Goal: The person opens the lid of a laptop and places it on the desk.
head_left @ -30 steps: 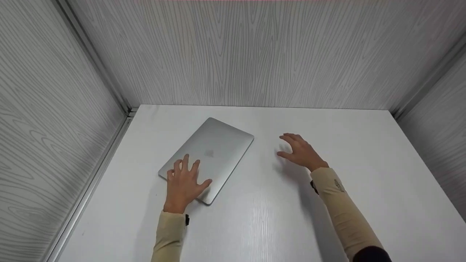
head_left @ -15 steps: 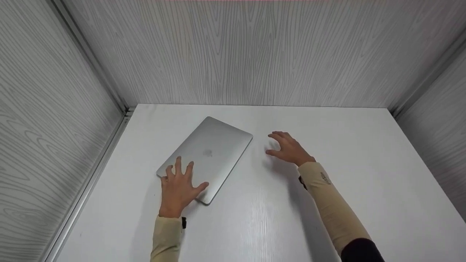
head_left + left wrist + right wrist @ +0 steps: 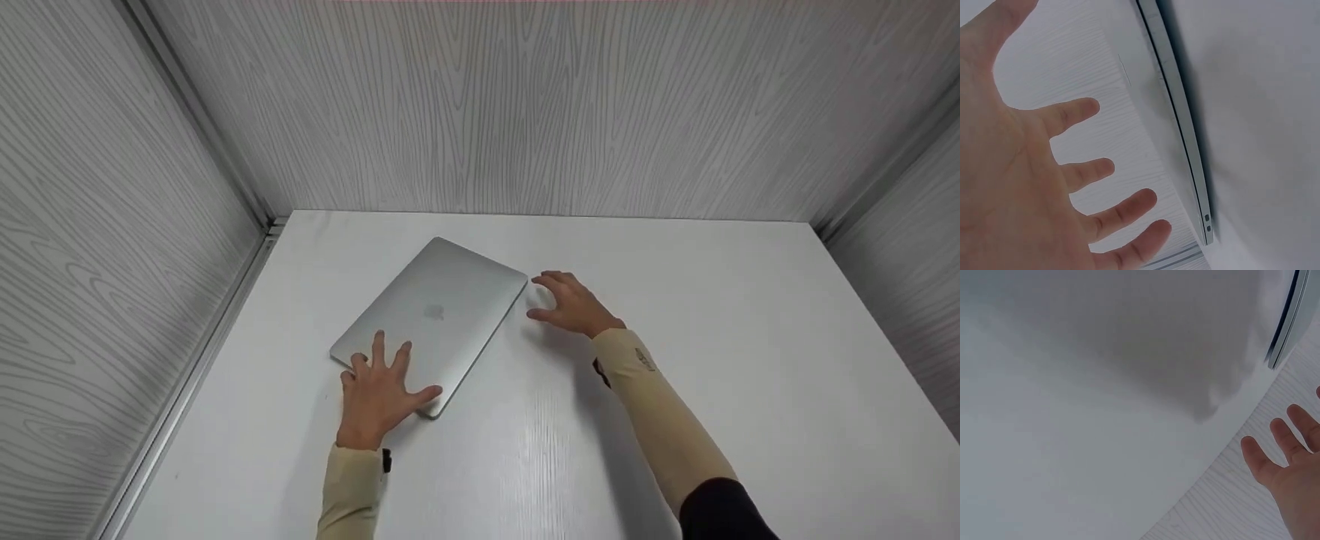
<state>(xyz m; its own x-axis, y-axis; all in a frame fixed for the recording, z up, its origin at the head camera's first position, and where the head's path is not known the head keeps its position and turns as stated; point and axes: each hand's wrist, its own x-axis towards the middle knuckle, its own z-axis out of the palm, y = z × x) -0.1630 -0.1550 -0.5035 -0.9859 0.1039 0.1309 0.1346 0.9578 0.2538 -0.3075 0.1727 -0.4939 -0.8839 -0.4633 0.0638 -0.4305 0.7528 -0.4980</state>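
A closed silver laptop (image 3: 450, 300) lies slantwise on the white table, a logo on its lid. Over its near left end my left hand (image 3: 375, 401) spreads its fingers. In the left wrist view, a gap shows between that left hand (image 3: 1022, 163) and the laptop's edge (image 3: 1185, 135), which has two small ports. Just right of the laptop's far right corner is my right hand (image 3: 574, 304), fingers loosely bent and holding nothing. The right wrist view catches part of this hand (image 3: 1297, 478) and a corner of the laptop (image 3: 1289, 326), apart from each other.
The white table (image 3: 720, 337) extends to both sides of the laptop. Wood-grain panels stand behind it (image 3: 480, 112), at the left (image 3: 112, 262) and at the right (image 3: 900, 247). A metal rail (image 3: 195, 367) runs along the left edge.
My right hand has moved left, up to the laptop's far right corner. The left hand has drawn slightly nearer to me over the laptop. The laptop lies as before.
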